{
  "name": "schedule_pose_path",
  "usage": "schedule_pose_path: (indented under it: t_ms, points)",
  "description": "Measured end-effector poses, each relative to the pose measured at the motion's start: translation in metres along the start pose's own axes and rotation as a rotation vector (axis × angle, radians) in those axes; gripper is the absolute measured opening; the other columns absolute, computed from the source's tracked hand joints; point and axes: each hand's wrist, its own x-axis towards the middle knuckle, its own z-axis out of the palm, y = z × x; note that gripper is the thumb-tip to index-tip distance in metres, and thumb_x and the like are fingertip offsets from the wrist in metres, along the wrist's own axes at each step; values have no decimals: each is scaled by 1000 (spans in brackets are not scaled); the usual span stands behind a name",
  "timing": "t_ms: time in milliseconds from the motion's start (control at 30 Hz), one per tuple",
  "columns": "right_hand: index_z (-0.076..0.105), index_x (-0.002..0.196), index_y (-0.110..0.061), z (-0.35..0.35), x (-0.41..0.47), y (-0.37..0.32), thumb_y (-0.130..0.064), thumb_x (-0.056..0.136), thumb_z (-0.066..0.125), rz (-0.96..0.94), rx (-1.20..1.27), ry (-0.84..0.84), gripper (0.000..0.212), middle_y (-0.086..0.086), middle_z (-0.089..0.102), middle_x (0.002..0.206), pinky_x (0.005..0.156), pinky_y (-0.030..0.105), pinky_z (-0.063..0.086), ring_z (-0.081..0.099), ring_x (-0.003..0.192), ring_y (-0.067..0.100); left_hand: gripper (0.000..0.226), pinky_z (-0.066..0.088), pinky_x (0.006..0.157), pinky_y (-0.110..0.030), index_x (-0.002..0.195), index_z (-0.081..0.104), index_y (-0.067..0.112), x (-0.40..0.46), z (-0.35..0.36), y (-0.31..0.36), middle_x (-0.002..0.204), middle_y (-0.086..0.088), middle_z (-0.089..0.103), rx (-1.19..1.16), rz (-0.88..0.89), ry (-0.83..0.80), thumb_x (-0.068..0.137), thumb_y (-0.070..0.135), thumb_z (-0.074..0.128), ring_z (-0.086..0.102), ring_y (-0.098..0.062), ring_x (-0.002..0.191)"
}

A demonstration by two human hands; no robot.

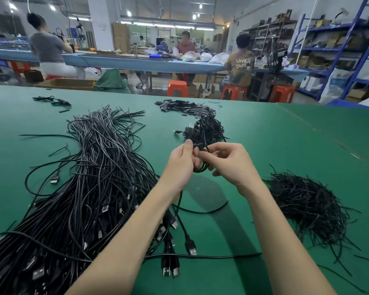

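Above the middle of the green table (254, 145), my left hand (182, 165) and my right hand (230, 162) together hold a small coil of black cable (202, 165). The left hand's fingers curl round the coil's left side. Thumb and fingers of the right hand pinch its upper right part. The cable's loose tail (202, 210) runs down from the coil and curves across the table below my hands.
A big heap of loose black USB cables (90, 188) fills the table's left side. A pile of coiled cables (205, 128) lies beyond my hands, small black pieces (183, 106) behind it, black ties (307, 203) at right. Three people sit at a far bench.
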Motion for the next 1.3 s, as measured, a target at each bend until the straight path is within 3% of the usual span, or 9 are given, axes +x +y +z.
schedule_pose_path:
  t_ms: [167, 233, 333, 467, 667, 767, 933, 1133, 1300]
  points:
    - [72, 95, -11, -1, 0, -3, -11, 84, 81, 61, 270, -2, 14, 1, 65, 57, 53, 20, 53, 59, 48, 12, 16, 45, 83, -33, 87, 56, 24, 1, 0, -11, 66, 20, 57, -18, -11, -52, 97, 33, 46, 55, -8, 78]
    - [71, 95, -11, -1, -1, -4, -10, 86, 79, 80, 312, -12, 11, 4, 69, 60, 54, 20, 55, 62, 49, 14, 18, 44, 87, -36, 91, 58, 23, 0, 0, -11, 67, 21, 59, 35, 35, -57, 99, 30, 43, 56, -7, 81]
    - [75, 90, -13, 0, -2, -4, -13, 89, 77, 34, 238, 35, 2, 6, 74, 66, 52, 23, 56, 71, 54, 20, 26, 47, 92, -44, 96, 60, 23, -2, 0, -8, 61, 19, 57, 18, 40, -36, 99, 36, 38, 58, -10, 81]
    - [78, 78, -22, 3, -2, -4, -13, 88, 77, -84, 14, 143, 13, -5, 75, 66, 51, 24, 57, 73, 56, 19, 30, 44, 105, -59, 97, 63, 20, -3, -1, -7, 66, 13, 54, -57, 6, -2, 107, 33, 37, 58, -17, 88]
    - [68, 93, -10, 8, 1, -4, 0, 91, 65, 83, 292, 67, 11, 4, 65, 62, 59, 28, 61, 69, 51, 20, 31, 53, 96, -53, 86, 47, 16, -4, 3, -7, 85, 0, 54, -15, 35, -44, 108, 33, 34, 63, -16, 80]
    - [70, 89, -9, 10, 2, 1, 1, 89, 68, 82, 243, 92, 11, 7, 68, 71, 60, 30, 61, 72, 55, 23, 26, 59, 69, -31, 90, 43, 17, -3, 3, -8, 104, -5, 59, 6, 44, -86, 109, 32, 33, 67, -16, 78]
    - [75, 83, -10, 9, 2, 6, 2, 85, 70, 1, 111, 163, 13, 7, 74, 73, 63, 34, 64, 75, 60, 23, 11, 55, 64, -42, 101, 37, 18, -4, -1, -8, 96, -6, 60, 223, 72, -149, 107, 25, 32, 64, -29, 75]
    - [73, 102, -23, 11, 2, 0, -20, 89, 75, -39, 19, 32, 14, 2, 73, 91, 68, 33, 63, 74, 65, 16, 17, 38, 53, -12, 96, 38, 19, -6, -5, -9, 96, -1, 65, 479, 145, -109, 100, 4, 31, 56, -12, 70]
    - [73, 92, -22, 11, 2, -4, -32, 88, 76, -77, 17, 68, 11, -1, 74, 85, 61, 32, 58, 66, 55, 15, 14, 35, 50, -13, 99, 45, 10, -6, -1, -9, 81, -1, 58, 556, 241, -104, 103, 7, 32, 51, -4, 60]
